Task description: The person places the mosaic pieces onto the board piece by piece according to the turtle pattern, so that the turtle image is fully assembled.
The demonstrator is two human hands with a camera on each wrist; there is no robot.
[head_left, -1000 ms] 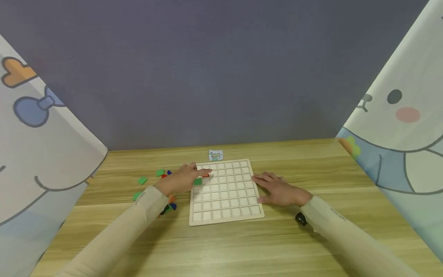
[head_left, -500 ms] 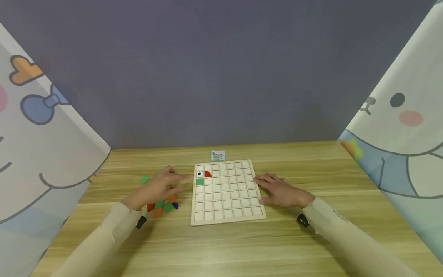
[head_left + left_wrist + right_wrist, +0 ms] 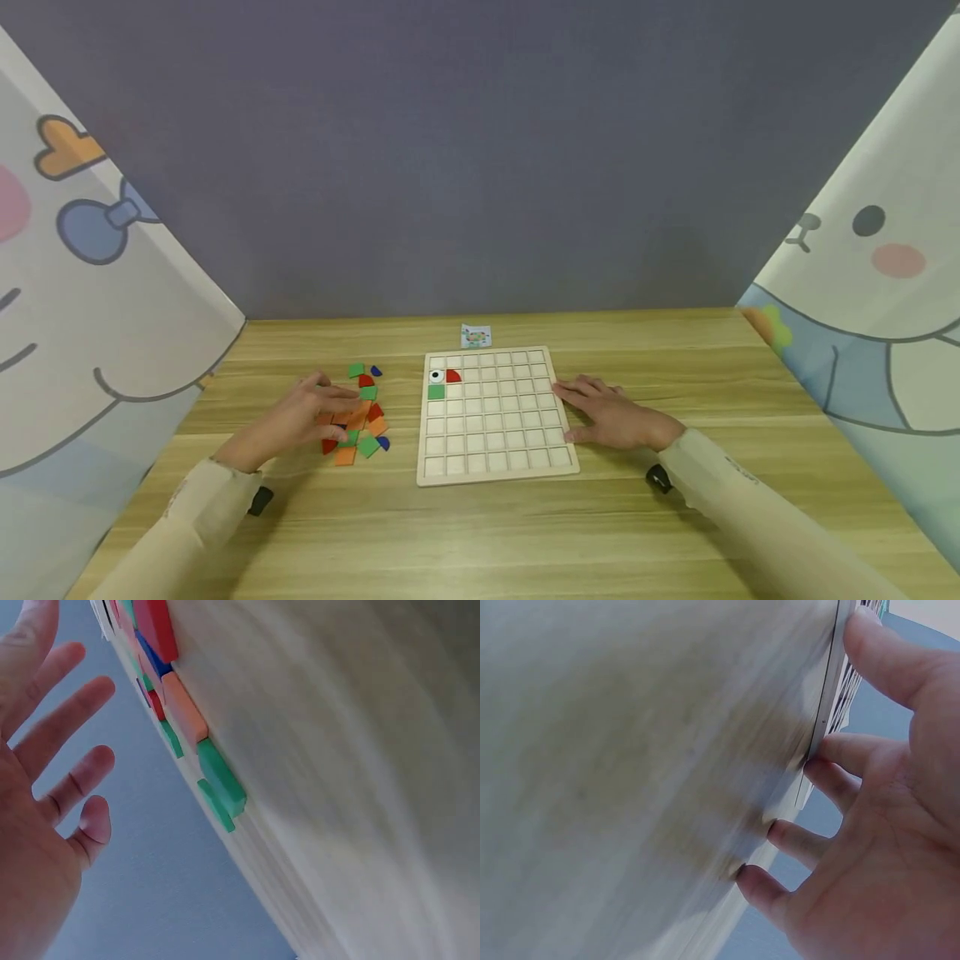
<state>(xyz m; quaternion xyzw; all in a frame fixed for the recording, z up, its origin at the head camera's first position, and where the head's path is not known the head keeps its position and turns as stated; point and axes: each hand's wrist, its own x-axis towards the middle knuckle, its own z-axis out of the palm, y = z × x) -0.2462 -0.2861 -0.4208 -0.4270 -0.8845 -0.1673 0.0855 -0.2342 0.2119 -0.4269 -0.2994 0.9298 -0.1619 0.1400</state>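
Observation:
A pale wooden grid board (image 3: 487, 421) lies flat on the table. Near its upper left corner sit a white tile with a black dot (image 3: 437, 377), a red quarter-circle tile (image 3: 453, 377) and a green square tile (image 3: 436, 392). My left hand (image 3: 288, 421) is over the loose pile left of the board; its fingers are spread and loosely bent, with nothing between them in the left wrist view. Several orange tiles (image 3: 360, 414), green tiles (image 3: 221, 776) and red tiles (image 3: 155, 628) lie beside it. My right hand (image 3: 611, 414) rests at the board's right edge, thumb and fingertips touching it.
A small printed picture card (image 3: 476, 337) lies behind the board. Dark blue half-round tiles (image 3: 377, 371) are at the pile's edge. A grey wall panel (image 3: 480, 167) stands behind the table, with patterned cloth (image 3: 135, 292) on both sides.
My left hand has drawn back from the board leftward to the loose tiles, uncovering the red and dotted white tiles. The right hand stays at the board's edge.

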